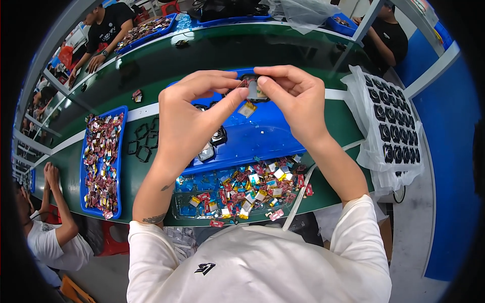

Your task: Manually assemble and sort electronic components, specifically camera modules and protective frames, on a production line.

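Observation:
My right hand (301,103) grips a black square watch case (254,92) between thumb and fingers, above a blue tray. From the left my left hand (189,111) meets it, thumb and fingertips closing on a small reddish circuit board (244,82) at the case's edge. Just below the fingers hangs a silver and yellow battery (247,109); its link to the board is partly hidden. Under my left wrist, more watch cases (206,151) lie in the blue tray (262,136).
Nearest me, a clear plastic tray (184,209) holds a heap of red boards and batteries. A blue bin (121,166) of red boards stands left, beside black frames (144,139). Stacked trays of watch cases (386,116) stand right. A white cable (303,192) crosses the bench; co-workers sit around.

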The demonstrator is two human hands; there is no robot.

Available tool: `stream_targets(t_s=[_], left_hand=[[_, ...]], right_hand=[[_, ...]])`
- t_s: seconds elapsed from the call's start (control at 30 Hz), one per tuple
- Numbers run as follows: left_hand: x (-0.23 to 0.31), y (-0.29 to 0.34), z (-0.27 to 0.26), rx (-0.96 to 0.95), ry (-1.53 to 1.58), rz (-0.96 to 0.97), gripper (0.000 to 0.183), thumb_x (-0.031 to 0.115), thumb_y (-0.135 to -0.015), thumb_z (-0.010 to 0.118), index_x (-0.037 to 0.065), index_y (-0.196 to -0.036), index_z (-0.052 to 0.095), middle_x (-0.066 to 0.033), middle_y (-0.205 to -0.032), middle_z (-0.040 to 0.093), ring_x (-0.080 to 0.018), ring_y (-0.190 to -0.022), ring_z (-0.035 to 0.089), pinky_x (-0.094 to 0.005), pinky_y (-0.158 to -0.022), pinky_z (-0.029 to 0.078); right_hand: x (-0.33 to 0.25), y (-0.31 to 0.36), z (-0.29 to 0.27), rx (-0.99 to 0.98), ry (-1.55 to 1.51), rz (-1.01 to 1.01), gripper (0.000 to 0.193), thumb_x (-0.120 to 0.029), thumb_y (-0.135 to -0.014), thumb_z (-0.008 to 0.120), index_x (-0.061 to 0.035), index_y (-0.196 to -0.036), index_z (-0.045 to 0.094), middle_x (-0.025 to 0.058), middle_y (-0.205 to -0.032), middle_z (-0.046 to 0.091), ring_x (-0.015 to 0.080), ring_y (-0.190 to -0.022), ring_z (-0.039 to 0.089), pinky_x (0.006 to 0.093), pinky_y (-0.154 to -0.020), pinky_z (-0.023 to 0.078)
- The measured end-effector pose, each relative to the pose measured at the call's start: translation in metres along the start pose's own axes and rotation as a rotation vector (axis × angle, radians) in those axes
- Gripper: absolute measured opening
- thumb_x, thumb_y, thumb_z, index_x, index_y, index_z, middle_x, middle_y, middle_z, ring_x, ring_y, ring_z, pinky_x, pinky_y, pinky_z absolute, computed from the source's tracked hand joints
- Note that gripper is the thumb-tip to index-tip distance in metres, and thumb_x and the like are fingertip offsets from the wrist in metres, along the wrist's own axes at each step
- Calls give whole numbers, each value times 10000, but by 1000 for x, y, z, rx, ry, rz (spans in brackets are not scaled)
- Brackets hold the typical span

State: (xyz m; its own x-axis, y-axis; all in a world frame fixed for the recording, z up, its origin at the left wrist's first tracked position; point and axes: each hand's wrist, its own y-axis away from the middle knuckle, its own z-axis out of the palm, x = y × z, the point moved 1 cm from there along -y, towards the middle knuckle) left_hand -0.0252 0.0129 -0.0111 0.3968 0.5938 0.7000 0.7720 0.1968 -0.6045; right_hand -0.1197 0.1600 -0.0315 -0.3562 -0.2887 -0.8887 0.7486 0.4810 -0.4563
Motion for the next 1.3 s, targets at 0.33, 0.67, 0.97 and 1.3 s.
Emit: stream_targets(t_s=[0.33,0.67,0.97,1.3], left_hand=[[-7,-1,-3,-167,274,-336,133,122,-789,702,-5,-814,670,-12,-738,636,-41,-653,535,-180,-583,403],[-19,-3,0,-214,650,-467,121,125,-823,679,17,-872,653,-29,-809,650,-53,-735,579,-187,-646,445],[-16,-1,6,-7,403,-333,262,186,-805,713,51,-727,502,-36,-671,614,-61,-621,602,-161,-529,414],[-4,-12,-27,-14,285,-187,276,276,-846,656,2,-852,626,-37,-667,634,-27,-594,552,-168,-508,370]], right_hand=[[3,-2,0,-20,-61,-35,153,-28,-807,647,22,-951,663,67,-834,662,82,-751,617,201,-681,518],[-4,3,5,99,295,-344,159,-3,-744,675,-1,-903,681,88,-833,674,128,-726,658,227,-652,548],[-20,10,8,-13,185,-162,152,0,-778,673,42,-911,614,102,-846,659,133,-747,655,239,-648,550],[83,-97,-134,272,401,203,185,-94,-756,708,40,-877,673,86,-819,681,116,-698,631,212,-622,483]])
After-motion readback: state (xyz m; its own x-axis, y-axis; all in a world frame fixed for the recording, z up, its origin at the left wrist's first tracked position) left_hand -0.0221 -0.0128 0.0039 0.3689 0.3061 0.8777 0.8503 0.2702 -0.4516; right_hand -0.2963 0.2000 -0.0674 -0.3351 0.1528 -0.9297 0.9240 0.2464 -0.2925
